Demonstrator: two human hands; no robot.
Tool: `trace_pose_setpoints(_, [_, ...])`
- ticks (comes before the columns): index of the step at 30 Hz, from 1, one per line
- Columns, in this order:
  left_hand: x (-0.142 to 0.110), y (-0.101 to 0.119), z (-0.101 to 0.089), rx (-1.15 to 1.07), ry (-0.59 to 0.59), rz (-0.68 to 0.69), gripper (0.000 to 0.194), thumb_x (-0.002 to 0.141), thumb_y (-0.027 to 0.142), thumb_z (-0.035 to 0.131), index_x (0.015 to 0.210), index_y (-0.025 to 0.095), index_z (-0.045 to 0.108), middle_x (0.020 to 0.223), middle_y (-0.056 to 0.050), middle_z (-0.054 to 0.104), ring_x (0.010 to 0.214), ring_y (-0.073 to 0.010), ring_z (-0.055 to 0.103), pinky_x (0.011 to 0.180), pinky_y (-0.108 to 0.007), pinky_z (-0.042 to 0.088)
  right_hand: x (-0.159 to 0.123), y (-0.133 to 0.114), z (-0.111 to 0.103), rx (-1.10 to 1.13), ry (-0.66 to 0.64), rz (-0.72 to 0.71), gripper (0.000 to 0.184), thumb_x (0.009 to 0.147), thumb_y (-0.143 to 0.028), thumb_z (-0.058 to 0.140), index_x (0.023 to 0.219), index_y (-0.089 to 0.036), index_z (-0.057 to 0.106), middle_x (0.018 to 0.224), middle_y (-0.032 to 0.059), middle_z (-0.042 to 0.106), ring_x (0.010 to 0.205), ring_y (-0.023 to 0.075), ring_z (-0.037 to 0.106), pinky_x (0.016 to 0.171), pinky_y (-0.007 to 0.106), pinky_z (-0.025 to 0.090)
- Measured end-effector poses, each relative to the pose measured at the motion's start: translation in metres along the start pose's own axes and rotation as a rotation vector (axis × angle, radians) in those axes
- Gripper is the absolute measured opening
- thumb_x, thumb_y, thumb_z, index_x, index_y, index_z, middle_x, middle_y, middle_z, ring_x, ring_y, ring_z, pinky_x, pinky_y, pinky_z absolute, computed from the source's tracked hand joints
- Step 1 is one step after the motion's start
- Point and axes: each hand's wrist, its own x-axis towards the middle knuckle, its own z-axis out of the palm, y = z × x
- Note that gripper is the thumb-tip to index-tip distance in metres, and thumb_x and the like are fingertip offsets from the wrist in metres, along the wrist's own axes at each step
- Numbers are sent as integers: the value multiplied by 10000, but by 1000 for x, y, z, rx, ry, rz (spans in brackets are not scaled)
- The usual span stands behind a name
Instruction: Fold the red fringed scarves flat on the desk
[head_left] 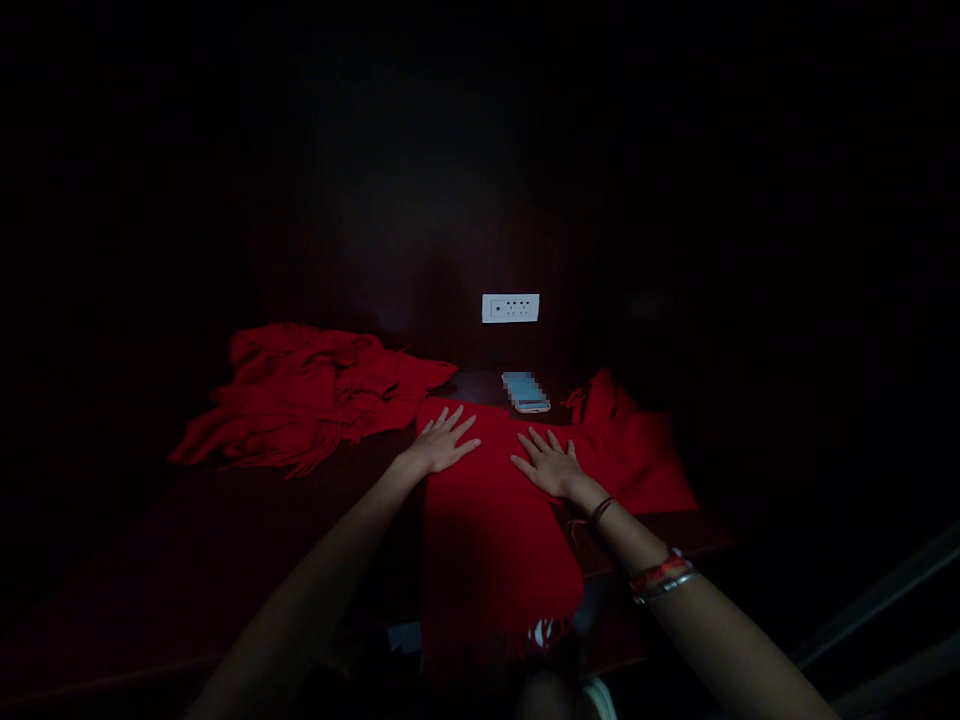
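A red fringed scarf lies across the dark tabletop, and its fringed end hangs over the front edge. My left hand rests flat on its upper left part, fingers spread. On the same cloth, farther right, my right hand also lies flat with the fingers apart. Beyond the right hand the red cloth spreads on, bunched at its back; whether it is one piece with the scarf I cannot tell. Neither hand grips anything.
A crumpled heap of red fringed cloth lies at the left. Behind the scarf is a phone, its screen lit and pixelated. A white power socket is set in the dark back wall. The surroundings are very dark.
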Motion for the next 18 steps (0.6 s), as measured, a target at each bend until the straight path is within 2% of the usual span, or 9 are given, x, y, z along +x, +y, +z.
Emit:
trace_pose_setpoints(3, [18,2,-1,-18,-112,-190,732,682,684,148,1291,277,117,1359,-41,52,1214,-302,35,943,-473,114,-1,1,3,-11,13,11,678,718,-638,64,1295,-284,110,1368,-12,52,1220,289,14,920,538,14])
trace_pose_setpoints(6, [27,4,1,3,-96,-317,843,627,730,188,1297,223,124,1355,-87,52,1211,-317,19,944,-487,86,-1,4,5,-13,19,12,677,714,-643,61,1292,-295,113,1368,-12,60,1221,286,16,921,536,21])
trace_pose_setpoints(9, [22,3,4,26,20,-270,833,665,699,157,1291,151,185,1349,-121,96,1222,-277,35,967,-433,81,-1,5,6,-13,22,13,678,712,-646,64,1290,-297,122,1368,-12,57,1221,284,15,920,537,16])
trace_pose_setpoints(11, [11,4,4,54,139,-223,755,719,641,136,1278,144,231,1351,-110,104,1227,-251,40,975,-402,85,-1,5,6,-8,28,14,677,716,-642,73,1291,-290,128,1368,-8,58,1221,286,20,919,538,17])
trace_pose_setpoints(13, [-3,6,3,62,219,-245,690,748,599,161,1269,157,256,1355,-100,96,1226,-255,45,968,-398,124,-1,5,4,3,36,4,676,721,-636,88,1291,-277,137,1368,1,66,1219,289,28,918,540,28])
trace_pose_setpoints(16, [-22,14,3,38,197,-286,689,734,603,227,1271,172,246,1356,-108,81,1221,-284,35,951,-413,161,2,3,-4,22,22,-11,674,723,-628,158,1283,-255,190,1360,29,123,1210,305,90,908,547,87])
trace_pose_setpoints(18, [-29,21,5,21,106,-203,673,732,610,224,1279,217,216,1359,-93,77,1222,-278,33,955,-425,130,6,-1,-14,17,17,8,628,733,-591,232,1232,-220,328,1315,75,258,1169,304,230,891,515,190])
